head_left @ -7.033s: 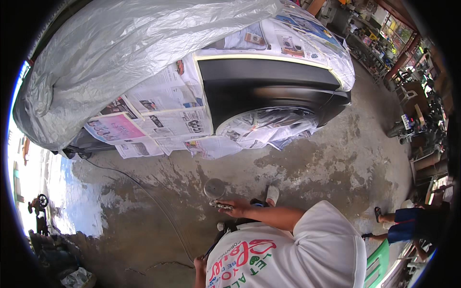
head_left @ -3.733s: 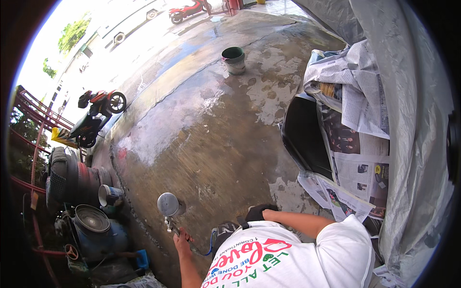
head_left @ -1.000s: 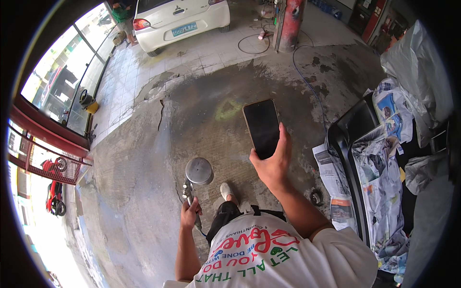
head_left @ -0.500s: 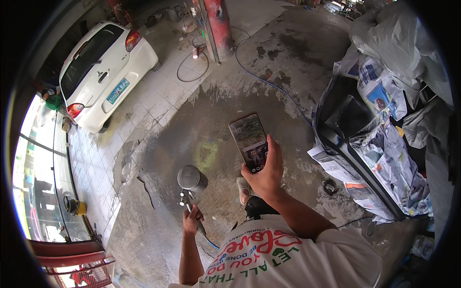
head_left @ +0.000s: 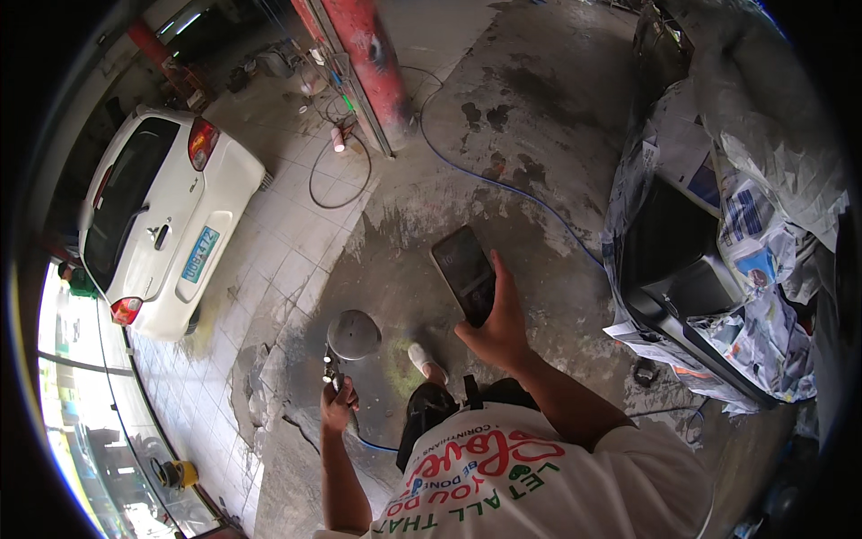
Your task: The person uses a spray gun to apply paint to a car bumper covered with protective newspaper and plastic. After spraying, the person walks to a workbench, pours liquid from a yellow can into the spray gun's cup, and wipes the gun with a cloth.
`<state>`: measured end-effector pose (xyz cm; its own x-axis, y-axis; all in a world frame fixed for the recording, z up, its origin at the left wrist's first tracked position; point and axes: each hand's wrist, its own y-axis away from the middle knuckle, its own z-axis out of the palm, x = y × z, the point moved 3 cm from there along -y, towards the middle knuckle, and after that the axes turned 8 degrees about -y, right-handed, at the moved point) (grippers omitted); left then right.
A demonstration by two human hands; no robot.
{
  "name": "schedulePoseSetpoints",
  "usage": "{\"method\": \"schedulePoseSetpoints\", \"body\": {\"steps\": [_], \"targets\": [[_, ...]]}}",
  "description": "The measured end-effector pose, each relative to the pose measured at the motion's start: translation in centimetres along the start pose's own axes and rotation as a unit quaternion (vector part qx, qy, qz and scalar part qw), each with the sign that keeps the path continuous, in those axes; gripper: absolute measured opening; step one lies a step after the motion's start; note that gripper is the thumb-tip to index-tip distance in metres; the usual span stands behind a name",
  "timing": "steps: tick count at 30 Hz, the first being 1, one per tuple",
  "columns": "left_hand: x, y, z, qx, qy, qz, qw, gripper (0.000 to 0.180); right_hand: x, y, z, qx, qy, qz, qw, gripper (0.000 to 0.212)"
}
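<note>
My left hand (head_left: 338, 406) is wrapped round the handle of a spray gun, whose round grey cup (head_left: 354, 335) sits on top. A thin blue hose (head_left: 377, 446) runs from the gun's lower end toward my body. My right hand (head_left: 499, 328) grips a smartphone (head_left: 464, 274) along its lower part, thumb and fingers on opposite edges. The phone's screen is dark and dim, facing up at me. Both hands are held in front of me above the stained concrete floor, apart from each other.
At the left stands a white car (head_left: 171, 207). Black car panels (head_left: 669, 242) wrapped in newspaper and plastic sheeting (head_left: 754, 99) stand on the right. A red post (head_left: 373, 63) rises ahead. A blue hose (head_left: 503, 187) crosses the floor. A yellow-and-black bucket (head_left: 184, 473) is by the glass.
My view has turned, so the car and post sit lower in it. The phone's screen has gone from lit to dim. My shoe has moved left. Both hands keep their holds.
</note>
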<state>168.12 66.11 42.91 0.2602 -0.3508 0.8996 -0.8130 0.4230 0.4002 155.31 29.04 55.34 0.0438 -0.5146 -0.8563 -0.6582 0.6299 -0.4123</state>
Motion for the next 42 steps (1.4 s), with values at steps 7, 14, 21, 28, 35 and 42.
{"method": "schedulePoseSetpoints", "body": {"steps": [7, 14, 21, 28, 35, 42], "targets": [[14.5, -26.1, -12.8, -0.065, -0.098, 0.029, 0.993, 0.043, 20.9, -4.4, 7.5, -0.298, -0.002, 0.337, 0.893, 0.094], [33.9, -55.7, -12.7, -0.172, -0.171, 0.098, 0.965, 0.044, 23.6, 0.8, 2.5, -0.311, -0.151, 0.691, 0.635, 0.068], [42.7, -78.6, 2.5, -0.314, -0.084, 0.092, 0.941, 0.041, 27.1, -17.4, 12.1, -0.216, -0.230, 0.585, 0.747, 0.087], [51.2, -94.6, 18.3, -0.422, -0.153, 0.086, 0.890, 0.031, 43.5, -41.5, 20.3, -0.323, -0.245, 0.501, 0.765, 0.093], [56.6, -111.3, 28.1, -0.485, -0.127, 0.051, 0.863, 0.030, 58.0, -58.6, 24.1, -0.449, -0.165, 0.714, 0.511, 0.039], [60.7, -132.4, 37.6, -0.460, -0.084, 0.037, 0.883, 0.033, 67.2, -79.1, 21.6, -0.263, -0.275, 0.717, 0.584, 0.047]]}}
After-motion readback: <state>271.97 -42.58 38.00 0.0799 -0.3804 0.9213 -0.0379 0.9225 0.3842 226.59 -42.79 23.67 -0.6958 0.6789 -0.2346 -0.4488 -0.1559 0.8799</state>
